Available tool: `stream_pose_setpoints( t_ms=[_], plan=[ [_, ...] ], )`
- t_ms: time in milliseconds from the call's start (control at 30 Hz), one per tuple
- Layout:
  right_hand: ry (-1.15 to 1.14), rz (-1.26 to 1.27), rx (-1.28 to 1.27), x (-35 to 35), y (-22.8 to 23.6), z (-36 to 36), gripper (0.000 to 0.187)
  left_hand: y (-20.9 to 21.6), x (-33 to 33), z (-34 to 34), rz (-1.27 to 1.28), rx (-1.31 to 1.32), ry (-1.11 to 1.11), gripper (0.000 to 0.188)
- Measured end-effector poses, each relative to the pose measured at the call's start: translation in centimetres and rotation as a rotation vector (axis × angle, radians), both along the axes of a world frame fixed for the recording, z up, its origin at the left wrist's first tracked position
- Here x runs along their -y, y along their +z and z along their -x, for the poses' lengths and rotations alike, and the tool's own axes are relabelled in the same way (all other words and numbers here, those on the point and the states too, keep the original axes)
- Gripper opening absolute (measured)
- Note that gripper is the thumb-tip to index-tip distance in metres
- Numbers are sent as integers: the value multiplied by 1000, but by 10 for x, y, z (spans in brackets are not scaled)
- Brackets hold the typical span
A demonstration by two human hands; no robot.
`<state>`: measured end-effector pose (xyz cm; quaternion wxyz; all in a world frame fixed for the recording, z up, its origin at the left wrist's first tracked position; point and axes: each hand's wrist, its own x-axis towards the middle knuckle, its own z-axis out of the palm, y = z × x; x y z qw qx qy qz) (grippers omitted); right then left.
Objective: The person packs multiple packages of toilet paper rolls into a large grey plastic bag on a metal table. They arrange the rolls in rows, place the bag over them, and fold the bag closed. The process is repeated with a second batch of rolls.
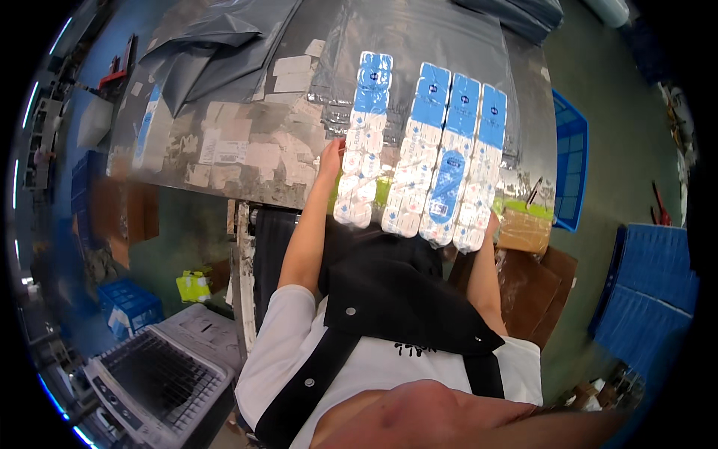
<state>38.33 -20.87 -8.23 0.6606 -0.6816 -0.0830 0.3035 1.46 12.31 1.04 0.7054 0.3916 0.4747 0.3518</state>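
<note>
Several long clear-wrapped packs of small white bundles with blue ends lie side by side at the near edge of the worktable [262,176]. One pack [362,142] is on the left, with a gap between it and three packs [451,153] set close together. My left hand [332,159] holds the outer side of the left pack, its fingertips partly behind the wrap. On the far right pack's lower outer edge, my right hand [491,224] has hold, with most of its fingers hidden by the pack. The packs' near ends jut toward my body.
Grey plastic sheeting [217,52] lies across the table's far left. A cardboard box [526,228] stands at the near right, and a blue crate [570,161] is beyond the right edge. A grey machine [168,374] with a grille stands at lower left.
</note>
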Motion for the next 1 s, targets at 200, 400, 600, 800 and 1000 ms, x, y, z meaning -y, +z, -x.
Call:
stream_pose_setpoints(
  t_ms=[200, 400, 600, 800, 1000],
  plan=[
    [-76, 0, 0, -10, 27, 15, 19, -73, 35, 37, -199, -473, 10, 35],
    [-125, 18, -49, -19, 15, 17, 14, -61, 38, 6, 112, -171, -82, 53],
    [-162, -156, -241, -3, -19, 5, 13, 36, 50, -23, 439, 191, -151, 60],
    [-157, -166, -260, -1, -42, -3, 13, 20, 26, 0, 387, -451, -133, 69],
    [-166, 56, 28, -5, -18, 7, 13, 73, 17, 0, -243, -729, -43, 57]
  ],
)
